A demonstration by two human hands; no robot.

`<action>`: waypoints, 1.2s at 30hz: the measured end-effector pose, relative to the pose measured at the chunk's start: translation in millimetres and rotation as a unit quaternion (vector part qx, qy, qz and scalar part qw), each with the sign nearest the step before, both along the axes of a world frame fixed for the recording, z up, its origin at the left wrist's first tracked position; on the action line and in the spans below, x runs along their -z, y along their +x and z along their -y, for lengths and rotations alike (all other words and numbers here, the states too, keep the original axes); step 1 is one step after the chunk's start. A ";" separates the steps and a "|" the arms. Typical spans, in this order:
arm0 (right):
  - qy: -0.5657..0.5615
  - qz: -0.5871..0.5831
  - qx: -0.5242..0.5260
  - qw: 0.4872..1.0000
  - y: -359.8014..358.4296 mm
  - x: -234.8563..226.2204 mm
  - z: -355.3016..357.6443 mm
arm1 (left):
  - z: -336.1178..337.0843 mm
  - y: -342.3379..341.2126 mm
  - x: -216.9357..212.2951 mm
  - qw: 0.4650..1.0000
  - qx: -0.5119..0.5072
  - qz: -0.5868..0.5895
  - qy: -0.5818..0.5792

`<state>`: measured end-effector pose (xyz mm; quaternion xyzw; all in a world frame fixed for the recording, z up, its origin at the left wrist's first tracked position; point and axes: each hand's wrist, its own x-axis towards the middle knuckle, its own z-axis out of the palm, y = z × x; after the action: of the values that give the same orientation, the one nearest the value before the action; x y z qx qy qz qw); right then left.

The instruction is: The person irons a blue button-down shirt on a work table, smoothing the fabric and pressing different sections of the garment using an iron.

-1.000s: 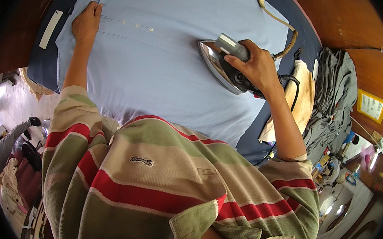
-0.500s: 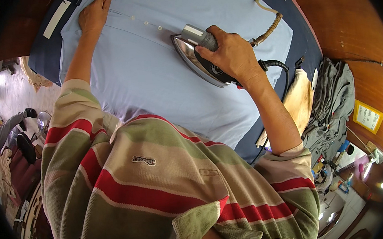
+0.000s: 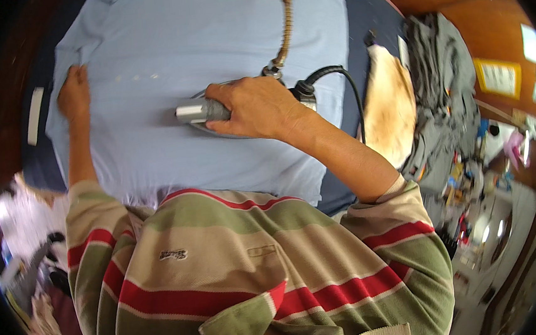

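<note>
A light blue shirt point(image 3: 146, 139) lies spread out under both of my hands, with several small white buttons in a blurred row across it. My right hand point(image 3: 254, 109) is wrapped round the grey handle of a clothes iron point(image 3: 199, 112). The iron sits on the middle of the shirt with its handle's front end pointing left; my hand hides most of its body. At the shirt's left part, my left hand point(image 3: 75, 97) is closed, its fingertips pinching the cloth. A ribbed hose point(image 3: 285, 30) and a black cord point(image 3: 353, 88) run from the iron.
The shirt rests on a dark blue padded surface point(image 3: 340, 203). A white strip point(image 3: 35, 116) lies at its left edge. To the right are a scorched cream cloth pad point(image 3: 391, 104) and a heap of grey garments point(image 3: 440, 72). Beyond stands a wooden wall with a yellow-framed notice point(image 3: 498, 78).
My right hand has turned the iron, so its handle points more directly left. My left hand is lower along the shirt's left part. The whole view has shifted too.
</note>
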<state>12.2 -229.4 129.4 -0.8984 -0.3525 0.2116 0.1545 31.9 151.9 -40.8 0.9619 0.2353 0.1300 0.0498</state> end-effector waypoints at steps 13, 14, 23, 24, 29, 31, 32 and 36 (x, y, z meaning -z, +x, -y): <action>-0.019 0.096 0.494 0.864 -11.7 10.9 177.0 | 9.0 5.1 -14.8 0.999 0.010 -0.019 -0.046; -0.026 0.098 0.499 0.860 -9.2 11.7 183.8 | 7.2 4.4 -14.9 0.999 0.010 -0.018 -0.043; -0.080 0.108 0.564 0.815 2.9 14.6 214.0 | -5.2 2.7 -11.1 0.999 0.033 -0.002 -0.036; -0.084 0.110 0.569 0.811 5.5 16.6 216.1 | -5.0 1.2 -13.4 0.999 0.033 0.002 -0.042; -0.016 0.066 0.517 0.854 0.3 9.4 209.9 | -3.7 2.2 -10.3 0.998 0.015 -0.013 -0.065; -0.011 0.045 0.437 0.898 -5.5 5.4 202.6 | -6.5 1.0 -8.0 0.998 0.016 0.000 -0.061; -0.032 0.054 0.391 0.918 -6.1 2.9 196.4 | -8.8 0.9 -8.7 0.998 0.017 0.004 -0.062; -0.084 0.085 0.258 0.959 -4.4 -3.0 164.8 | -5.1 2.2 -10.9 0.998 0.018 0.000 -0.065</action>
<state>7.8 -394.3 132.4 -0.9831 -0.1014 0.1166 0.0977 34.1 157.0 -29.9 0.9608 0.2255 0.1139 0.1144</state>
